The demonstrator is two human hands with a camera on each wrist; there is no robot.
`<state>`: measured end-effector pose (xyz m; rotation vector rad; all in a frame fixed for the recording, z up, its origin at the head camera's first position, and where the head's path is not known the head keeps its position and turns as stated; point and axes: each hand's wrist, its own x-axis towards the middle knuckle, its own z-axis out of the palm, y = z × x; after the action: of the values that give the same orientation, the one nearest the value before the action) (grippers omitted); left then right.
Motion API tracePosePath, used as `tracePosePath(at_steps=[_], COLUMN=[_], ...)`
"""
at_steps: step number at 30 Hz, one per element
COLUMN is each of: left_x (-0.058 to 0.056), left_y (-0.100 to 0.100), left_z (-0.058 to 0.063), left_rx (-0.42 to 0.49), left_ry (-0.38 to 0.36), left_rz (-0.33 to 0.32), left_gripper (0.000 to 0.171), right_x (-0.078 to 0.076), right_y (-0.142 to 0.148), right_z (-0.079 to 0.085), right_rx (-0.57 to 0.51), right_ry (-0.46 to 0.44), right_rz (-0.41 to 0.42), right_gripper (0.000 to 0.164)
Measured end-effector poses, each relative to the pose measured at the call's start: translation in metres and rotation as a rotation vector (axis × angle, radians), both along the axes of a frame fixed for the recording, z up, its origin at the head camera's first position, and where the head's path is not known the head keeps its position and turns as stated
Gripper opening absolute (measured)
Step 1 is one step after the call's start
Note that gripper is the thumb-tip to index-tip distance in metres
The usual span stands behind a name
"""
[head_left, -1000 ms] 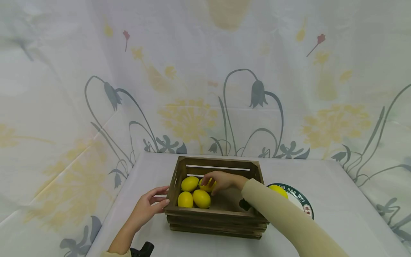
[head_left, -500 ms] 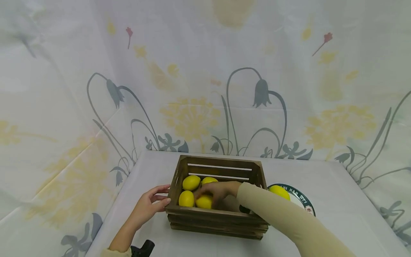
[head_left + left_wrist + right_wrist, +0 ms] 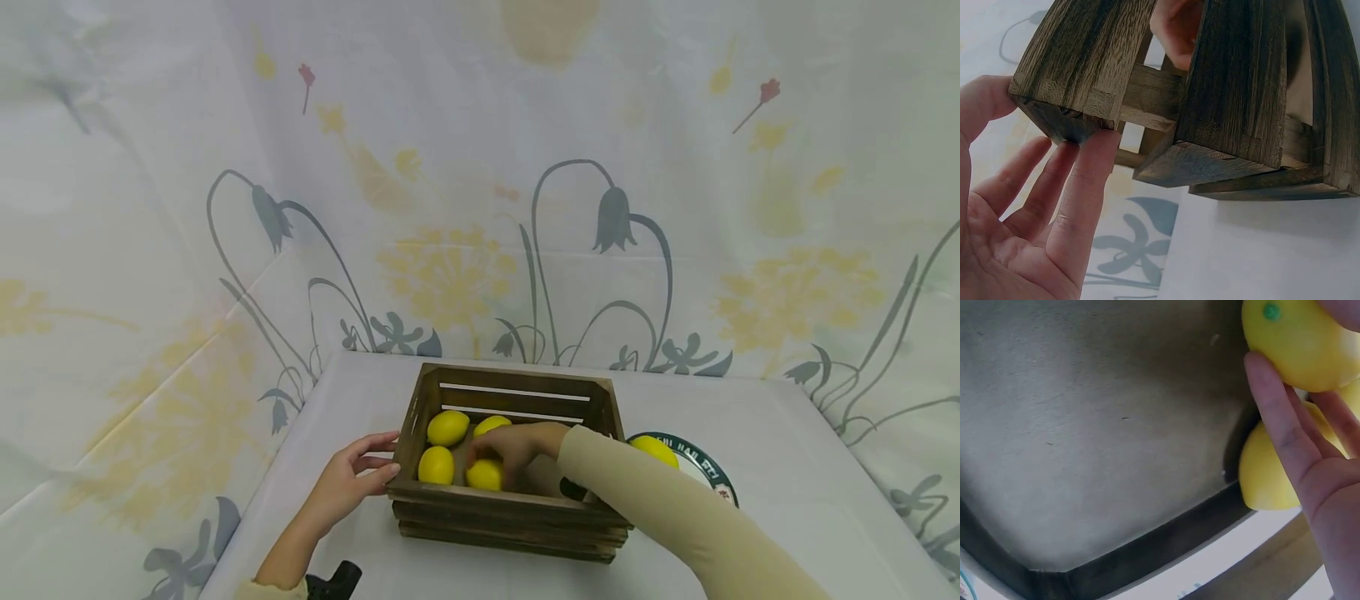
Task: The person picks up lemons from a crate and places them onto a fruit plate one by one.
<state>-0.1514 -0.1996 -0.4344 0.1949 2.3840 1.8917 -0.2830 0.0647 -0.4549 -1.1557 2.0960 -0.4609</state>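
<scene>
In the head view my right hand (image 3: pixel 516 448) reaches into a dark slatted wooden crate (image 3: pixel 510 504) and grips a yellow lemon (image 3: pixel 484 475). The right wrist view shows this lemon (image 3: pixel 1294 344), with a green spot at its end, between thumb and fingers, while another lemon (image 3: pixel 1266 475) lies behind the fingers. Several more lemons sit in the crate's left part: one at the back left (image 3: pixel 447 428), one at front left (image 3: pixel 436 465), one partly covered (image 3: pixel 492 424). My left hand (image 3: pixel 345 483) touches the crate's left end, its straight fingers (image 3: pixel 1075 200) against a slat (image 3: pixel 1079 69).
Right of the crate stands a white plate (image 3: pixel 716 477) with a green lettered rim, partly hidden by my right sleeve (image 3: pixel 652 492). A lemon (image 3: pixel 655 450) lies on it. White cloth covers the table (image 3: pixel 795 500); a flower-printed curtain (image 3: pixel 465 167) hangs behind.
My right hand has moved from the back lemon to the front one and grips it. That lemon has shifted slightly right. The left hand stays at the crate's side.
</scene>
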Motion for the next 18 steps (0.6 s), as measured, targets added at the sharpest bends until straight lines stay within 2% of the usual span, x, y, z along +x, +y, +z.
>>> tracePosePath(at_steps=[8, 13, 18], left_x=[-0.001, -0.001, 0.000], left_y=[0.002, 0.001, -0.001], left_z=[0.000, -0.002, -0.001], left_rx=[0.003, 0.004, 0.000], left_ry=[0.000, 0.002, 0.009], left_rz=[-0.007, -0.010, -0.014], left_gripper=[0.048, 0.049, 0.049], right_x=[0.003, 0.002, 0.002], right_y=[0.001, 0.000, 0.001], right_z=[0.020, 0.034, 0.045], right_rx=[-0.148, -0.257, -0.352], right_ry=[0.032, 0.001, 0.002], right_rz=[-0.059, -0.070, -0.124], right_gripper=[0.056, 0.057, 0.058])
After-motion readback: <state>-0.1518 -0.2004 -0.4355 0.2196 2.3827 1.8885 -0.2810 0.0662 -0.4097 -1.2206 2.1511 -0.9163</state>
